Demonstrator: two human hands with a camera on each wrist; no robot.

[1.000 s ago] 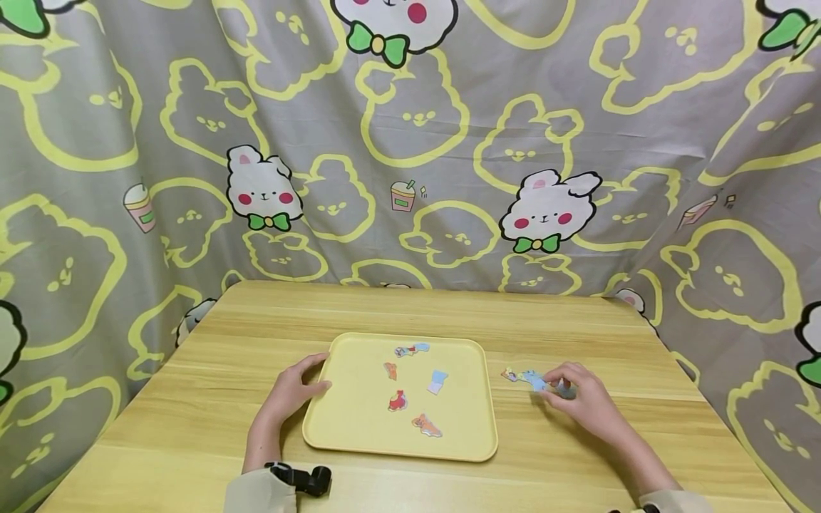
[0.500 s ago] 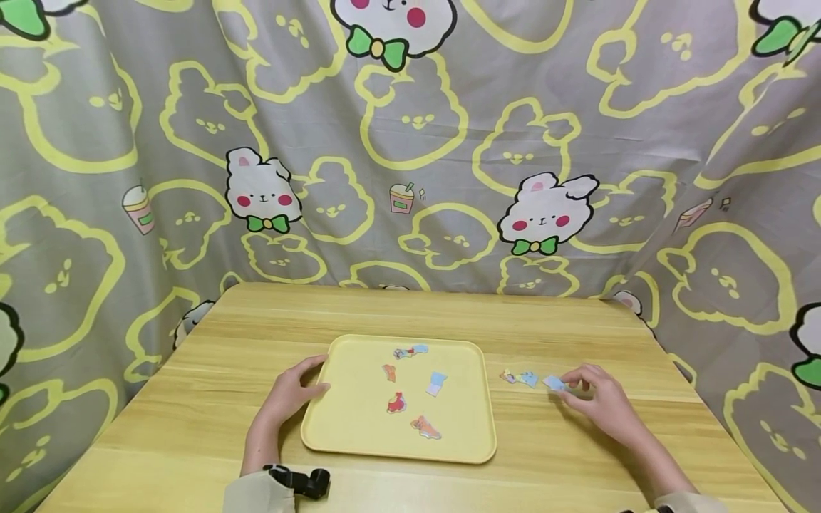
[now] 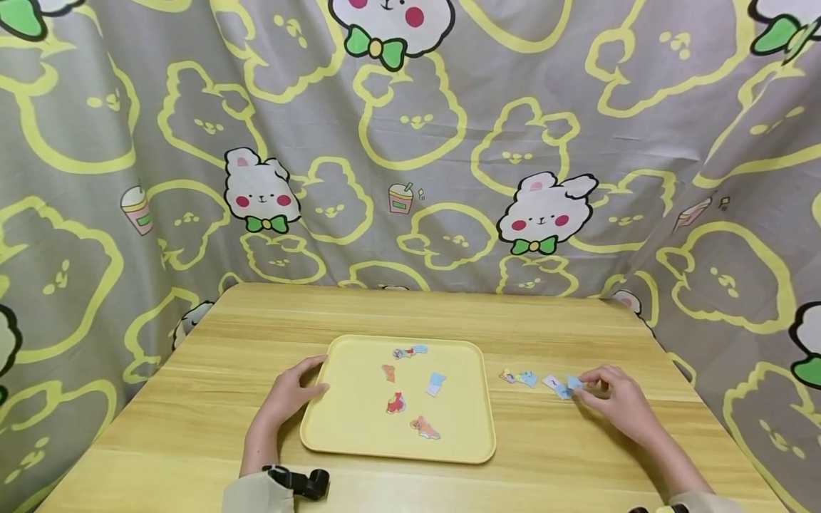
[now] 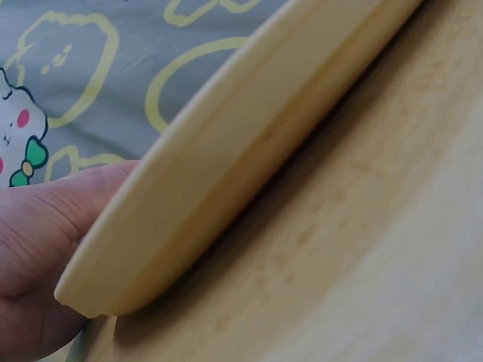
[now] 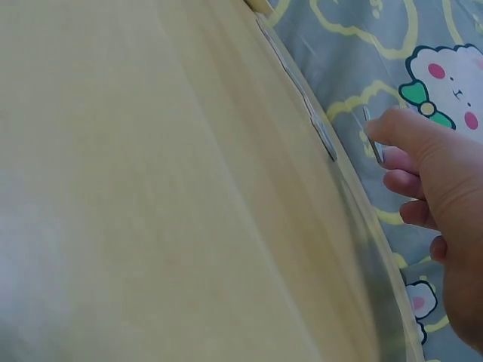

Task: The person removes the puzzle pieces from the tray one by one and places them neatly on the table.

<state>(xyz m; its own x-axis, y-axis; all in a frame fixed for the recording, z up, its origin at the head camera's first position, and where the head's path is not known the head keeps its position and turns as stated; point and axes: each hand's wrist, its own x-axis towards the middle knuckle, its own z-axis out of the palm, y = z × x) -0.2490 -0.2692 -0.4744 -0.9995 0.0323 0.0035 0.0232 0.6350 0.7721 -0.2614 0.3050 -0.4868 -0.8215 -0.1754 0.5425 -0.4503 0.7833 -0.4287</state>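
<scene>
Pale blue, the puzzle piece (image 3: 574, 383) hangs just above the worktop (image 3: 269, 335), right of the tray (image 3: 349, 417), pinched between the thumb and fingers of the right hand (image 3: 621, 400). The hold takes only its right side, probably so most of the face stays uncovered. Its free side points left, towards the white-and-blue piece (image 3: 551, 384) lying just beside it. Edge-on at the right wrist, it looks tilted slightly off level; I can't tell its long axis, as fingers cover part. The left hand (image 3: 291, 388) rests loosely spread against the tray's left rim, seemingly to steady it.
</scene>
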